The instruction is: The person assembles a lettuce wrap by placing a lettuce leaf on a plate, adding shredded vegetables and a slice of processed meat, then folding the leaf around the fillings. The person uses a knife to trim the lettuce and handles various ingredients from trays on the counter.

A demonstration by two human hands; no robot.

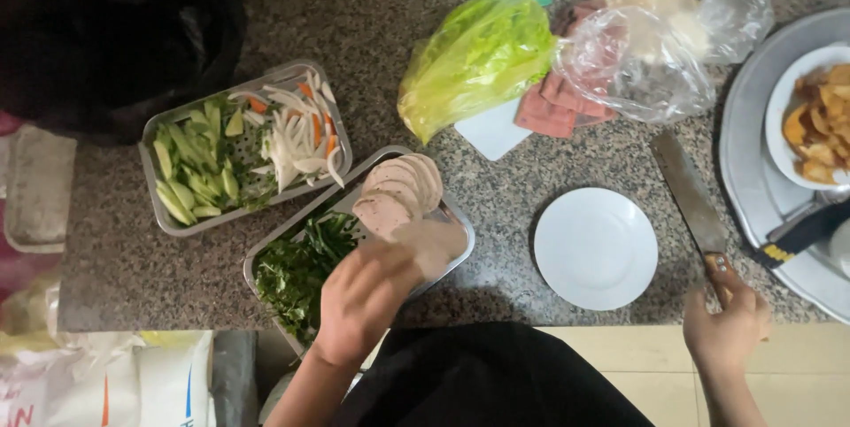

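Head view: the left hand pinches a grip on a pale round meat slice, soft, thin and floppy, best taken at its edge. More slices fan just beyond in the metal tray. The right hand grips a knife by its handle, blade lying on the table.

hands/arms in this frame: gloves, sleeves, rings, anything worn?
Both bare. Left hand and right hand show no gloves, and I can make out no rings or watch. Both forearms are uncovered to the frame edge, no sleeves in view. The dark cloth between them looks like the person's clothing.
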